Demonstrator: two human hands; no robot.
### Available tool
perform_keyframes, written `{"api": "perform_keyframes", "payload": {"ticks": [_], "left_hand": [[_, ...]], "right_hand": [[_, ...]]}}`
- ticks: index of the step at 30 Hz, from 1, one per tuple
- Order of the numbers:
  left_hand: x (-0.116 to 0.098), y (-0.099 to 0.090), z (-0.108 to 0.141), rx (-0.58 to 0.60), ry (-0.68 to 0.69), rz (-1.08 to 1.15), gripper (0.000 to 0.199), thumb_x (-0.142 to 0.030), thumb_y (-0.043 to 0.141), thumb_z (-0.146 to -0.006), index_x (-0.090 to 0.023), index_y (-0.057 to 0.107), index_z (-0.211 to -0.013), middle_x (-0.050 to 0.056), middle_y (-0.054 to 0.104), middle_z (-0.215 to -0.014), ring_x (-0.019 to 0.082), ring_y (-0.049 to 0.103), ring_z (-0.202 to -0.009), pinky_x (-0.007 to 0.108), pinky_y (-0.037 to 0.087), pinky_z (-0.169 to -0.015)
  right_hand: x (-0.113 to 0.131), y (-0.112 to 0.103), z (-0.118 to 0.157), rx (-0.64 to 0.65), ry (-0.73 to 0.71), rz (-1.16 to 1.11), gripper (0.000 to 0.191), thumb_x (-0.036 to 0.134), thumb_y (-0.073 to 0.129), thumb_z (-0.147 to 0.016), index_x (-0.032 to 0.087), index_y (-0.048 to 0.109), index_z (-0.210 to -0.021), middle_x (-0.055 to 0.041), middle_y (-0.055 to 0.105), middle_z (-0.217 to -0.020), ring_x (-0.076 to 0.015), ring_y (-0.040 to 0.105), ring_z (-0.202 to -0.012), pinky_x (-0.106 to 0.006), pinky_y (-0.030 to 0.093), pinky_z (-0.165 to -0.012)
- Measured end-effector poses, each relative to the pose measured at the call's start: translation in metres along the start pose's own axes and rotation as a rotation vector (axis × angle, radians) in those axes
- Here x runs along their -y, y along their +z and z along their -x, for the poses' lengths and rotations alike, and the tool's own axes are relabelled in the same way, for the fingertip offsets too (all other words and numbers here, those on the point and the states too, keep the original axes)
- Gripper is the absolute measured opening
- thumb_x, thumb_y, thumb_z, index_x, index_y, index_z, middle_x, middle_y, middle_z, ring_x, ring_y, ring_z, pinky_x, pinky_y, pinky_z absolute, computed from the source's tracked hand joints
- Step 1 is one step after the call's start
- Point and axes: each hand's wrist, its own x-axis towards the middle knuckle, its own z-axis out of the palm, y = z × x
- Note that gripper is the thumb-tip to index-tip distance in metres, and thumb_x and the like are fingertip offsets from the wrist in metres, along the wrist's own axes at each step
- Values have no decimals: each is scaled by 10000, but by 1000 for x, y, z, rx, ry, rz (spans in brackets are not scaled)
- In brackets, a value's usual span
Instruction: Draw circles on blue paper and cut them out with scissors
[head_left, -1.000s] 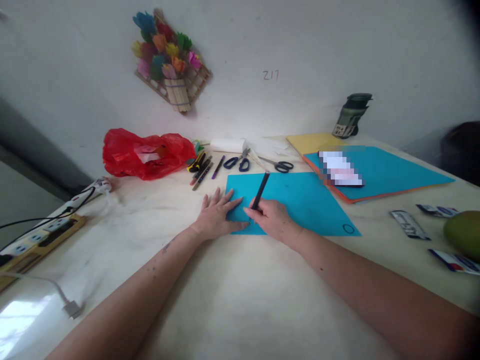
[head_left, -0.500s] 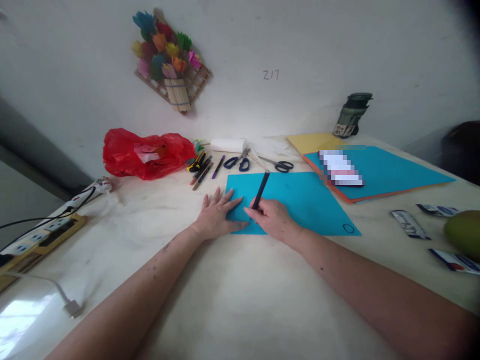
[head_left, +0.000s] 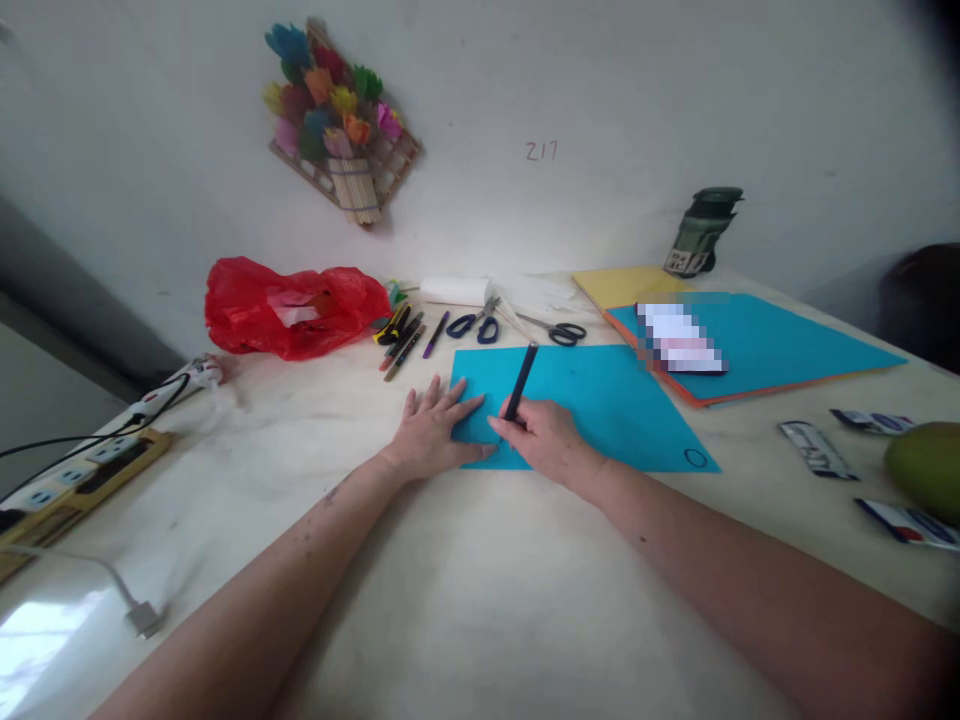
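Note:
A blue sheet of paper (head_left: 607, 400) lies on the table before me, with a small dark circle (head_left: 696, 458) drawn at its lower right corner. My left hand (head_left: 433, 430) rests flat across the sheet's left edge, fingers spread, with thumb and fingertips on the paper. In my right hand (head_left: 547, 435) is a black marker (head_left: 522, 380), gripped near its lower end and standing slanted over the left half of the sheet. The marker's tip is hidden behind my fingers. A faint dark mark shows on the paper between thumb and marker.
Behind the sheet lie two pairs of scissors (head_left: 487, 330), several pens (head_left: 405, 350) and a red plastic bag (head_left: 300, 310). At right are stacked coloured papers (head_left: 795, 340) with a blurred phone (head_left: 681, 338), small packets (head_left: 817, 450), a green fruit (head_left: 926, 465) and a bottle (head_left: 701, 235). A power strip (head_left: 82, 480) sits left.
Almost nothing differs. Both hands and the marker stay in nearly the same place, and the view has shifted very slightly.

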Motion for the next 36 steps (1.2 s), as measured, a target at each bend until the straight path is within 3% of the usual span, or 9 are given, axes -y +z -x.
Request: {"api": "perform_keyframes", "payload": {"ticks": [36], "left_hand": [[-1, -1, 0, 12, -10, 1, 783, -747, 370, -618, -387, 263, -1305, -51, 123, -1420, 305, -36, -1284, 549, -12, -985]], "right_hand": [[-1, 0, 1, -3, -19, 3, 232, 366, 464, -776, 182, 572, -686, -15, 603, -595, -112, 512, -533, -212, 306, -498]]}}
